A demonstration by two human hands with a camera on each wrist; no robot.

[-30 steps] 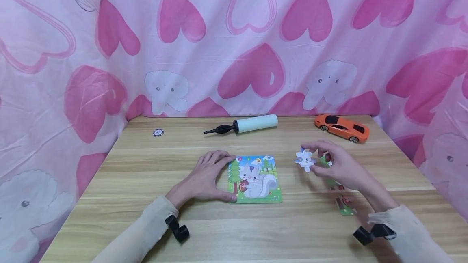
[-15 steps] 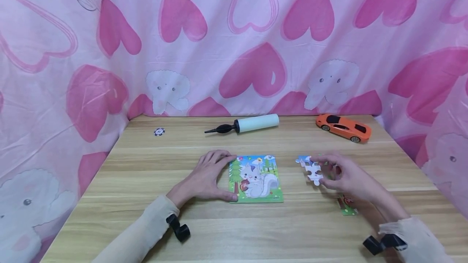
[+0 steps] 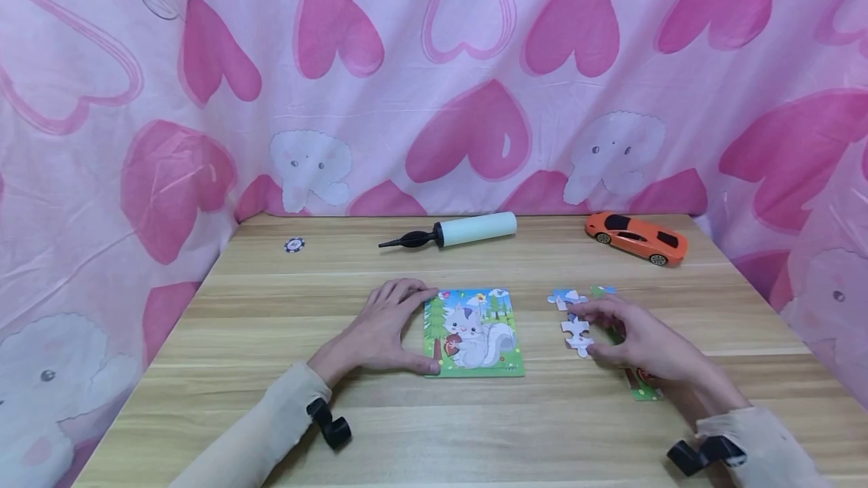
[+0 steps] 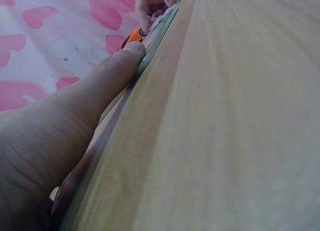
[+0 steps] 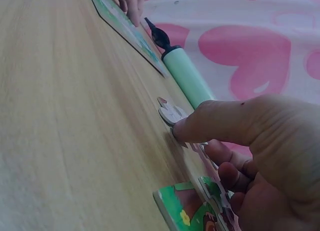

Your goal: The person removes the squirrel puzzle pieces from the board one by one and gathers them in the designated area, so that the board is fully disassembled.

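Note:
My left hand (image 3: 386, 330) lies at the left side of a square squirrel picture board (image 3: 478, 337), thumb at its lower left corner and fingertips at the upper left one. The thumb lies straight along the board's edge in the left wrist view. To the right, my right hand (image 3: 647, 341) pinches a white jigsaw piece (image 3: 576, 337) between thumb and fingers, close over the table. Just behind that piece lies a blue jigsaw piece (image 3: 563, 298). Green jigsaw pieces (image 5: 182, 206) sit under and beside the right hand, partly hidden by it.
At the back of the wooden table stand out a pale hand pump (image 3: 478, 229) with a black nozzle and an orange toy car (image 3: 636, 238). A small poker chip (image 3: 294, 245) lies at the back left. A pink heart-patterned curtain (image 3: 468, 134) encloses the table's back and sides.
My right hand has lowered the white jigsaw piece and brought it nearer to me, in front of the blue piece, which now shows. The left hand and the board have stayed put.

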